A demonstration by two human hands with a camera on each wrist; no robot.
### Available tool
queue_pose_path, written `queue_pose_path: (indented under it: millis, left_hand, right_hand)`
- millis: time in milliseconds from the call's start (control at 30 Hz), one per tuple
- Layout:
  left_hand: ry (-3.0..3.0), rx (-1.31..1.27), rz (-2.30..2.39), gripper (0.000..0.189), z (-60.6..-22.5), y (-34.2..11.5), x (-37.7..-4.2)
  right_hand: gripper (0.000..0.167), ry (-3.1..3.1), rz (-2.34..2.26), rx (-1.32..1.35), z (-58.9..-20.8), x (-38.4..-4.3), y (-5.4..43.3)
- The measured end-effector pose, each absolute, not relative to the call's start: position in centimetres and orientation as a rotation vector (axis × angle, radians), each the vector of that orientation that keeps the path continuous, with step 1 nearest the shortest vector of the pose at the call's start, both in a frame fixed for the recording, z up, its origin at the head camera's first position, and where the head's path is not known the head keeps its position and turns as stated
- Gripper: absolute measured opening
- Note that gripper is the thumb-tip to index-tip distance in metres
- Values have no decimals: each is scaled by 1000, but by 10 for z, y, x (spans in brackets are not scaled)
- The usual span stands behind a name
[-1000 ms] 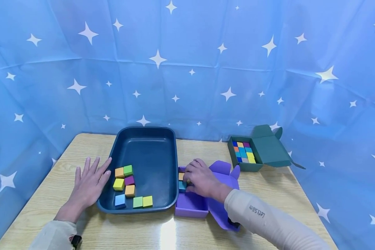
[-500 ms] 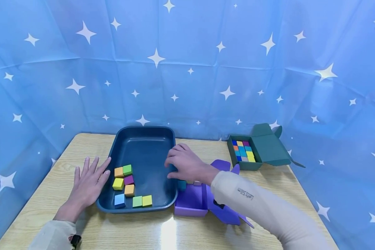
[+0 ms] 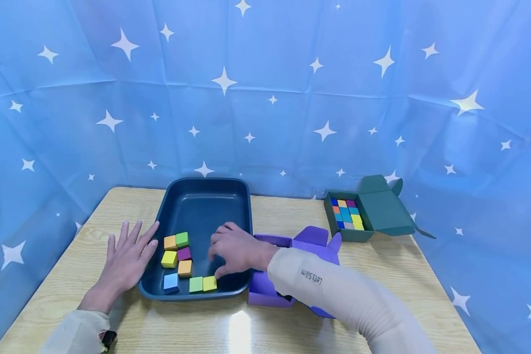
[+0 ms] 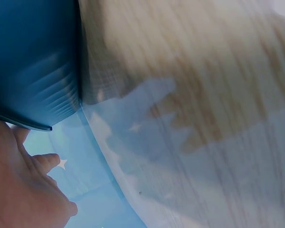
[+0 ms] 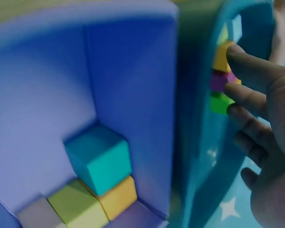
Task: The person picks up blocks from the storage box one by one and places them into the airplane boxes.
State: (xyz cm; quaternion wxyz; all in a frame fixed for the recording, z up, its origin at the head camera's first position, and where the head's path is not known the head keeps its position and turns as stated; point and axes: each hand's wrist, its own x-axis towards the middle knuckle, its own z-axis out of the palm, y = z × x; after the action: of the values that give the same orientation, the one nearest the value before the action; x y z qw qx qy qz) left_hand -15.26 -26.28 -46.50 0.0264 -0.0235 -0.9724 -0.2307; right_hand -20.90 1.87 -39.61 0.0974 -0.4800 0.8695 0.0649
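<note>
My left hand (image 3: pixel 126 260) rests with spread fingers at the left rim of a dark blue tray (image 3: pixel 203 209). In the left wrist view, that hand (image 4: pixel 26 185) is beside the tray's outer wall. My right hand (image 3: pixel 234 248) reaches over the tray's right side, thumb close to a yellow block (image 3: pixel 210 283). Nothing shows between its loosely bent fingers in the right wrist view. Beside the yellow block lie a light green block (image 3: pixel 196 284) and a blue block (image 3: pixel 170 283). Orange, purple, yellow and green blocks lie further back. Whether the thumb touches the yellow block, I cannot tell.
A purple box (image 3: pixel 270 299) with its lid open stands against the tray's right side, partly under my forearm. It holds a teal block (image 5: pixel 99 161) and several others. An open green box (image 3: pixel 356 236) filled with coloured blocks stands back right.
My right hand has moved left from inside the purple box, across the tray rim, to above the tray near the yellow block. My left hand stays in place.
</note>
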Motion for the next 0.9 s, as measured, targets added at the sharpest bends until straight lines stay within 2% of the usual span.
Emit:
queue_pose_path:
  millis: [200,500,900]
  left_hand:
    - [-3004,-81,-709,57,-464,-265,-153]
    - [-3002,-87,-709,57,-465,-264,-152]
    - [-2999,-78,-719,57,-465,-263,-151]
  right_hand:
    - [39,2536,218,-1473,-407,-199,20]
    - [29,2531,228,-1511,-420,-191,16]
    - [26,2549,290,-1482,-429,-187,12]
